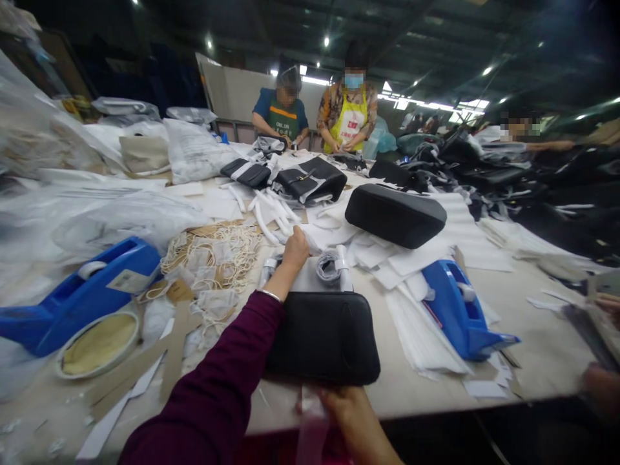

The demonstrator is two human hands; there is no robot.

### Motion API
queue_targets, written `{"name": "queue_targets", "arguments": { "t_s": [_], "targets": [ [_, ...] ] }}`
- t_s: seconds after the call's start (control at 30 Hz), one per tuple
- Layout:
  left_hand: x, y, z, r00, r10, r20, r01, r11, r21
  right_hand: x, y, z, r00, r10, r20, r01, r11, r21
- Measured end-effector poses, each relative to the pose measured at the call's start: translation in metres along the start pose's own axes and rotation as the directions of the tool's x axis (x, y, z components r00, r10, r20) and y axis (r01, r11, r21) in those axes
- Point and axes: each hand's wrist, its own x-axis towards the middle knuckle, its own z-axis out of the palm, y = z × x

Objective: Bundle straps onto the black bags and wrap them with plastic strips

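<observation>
The left arm, in a purple sleeve (208, 381), stretches diagonally forward from the lower left, passing over the left side of a black bag (324, 339). Its wrist wears a pale bracelet (269, 295), and beyond it the left hand (295, 248) is raised with fingers curled (whether anything is pinched in them, I cannot tell).

The right hand (343, 402) comes from the bottom of the view, its forearm slanting up and leftward, and meets the bag's near lower edge. Its fingers are partly hidden and blurred, so I cannot tell whether they grasp the bag; a translucent strip (312, 426) hangs just beside them.

The bag thus lies between the two hands, at the near edge of the table (533, 310), the left hand past its far edge, close to a wrapped grey bundle (329, 266).
</observation>
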Motion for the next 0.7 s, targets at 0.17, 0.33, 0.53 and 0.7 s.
{"name": "queue_targets", "arguments": {
  "t_s": [0.17, 0.33, 0.53, 0.7],
  "targets": [
    [-0.006, 0.004, 0.001, 0.999, 0.027, -0.047, -0.028, 1.000, -0.007, -0.030, 0.013, 0.016, 0.986, -0.006, 0.166, 0.060, 0.946, -0.320],
    [-0.005, 0.002, -0.007, 0.985, 0.133, -0.108, -0.145, 0.983, -0.114, -0.012, -0.052, -0.008, 0.988, -0.119, 0.097, 0.154, 0.728, -0.668],
    [-0.004, 0.003, -0.014, 0.961, 0.198, -0.193, -0.246, 0.930, -0.272, 0.103, -0.163, -0.037, 0.855, -0.509, -0.103, 0.033, 0.253, -0.967],
    [-0.004, 0.001, -0.019, 0.951, 0.214, -0.222, -0.287, 0.878, -0.383, 0.174, -0.176, -0.038, 0.860, -0.472, -0.194, -0.093, 0.229, -0.969]
  ]
}}
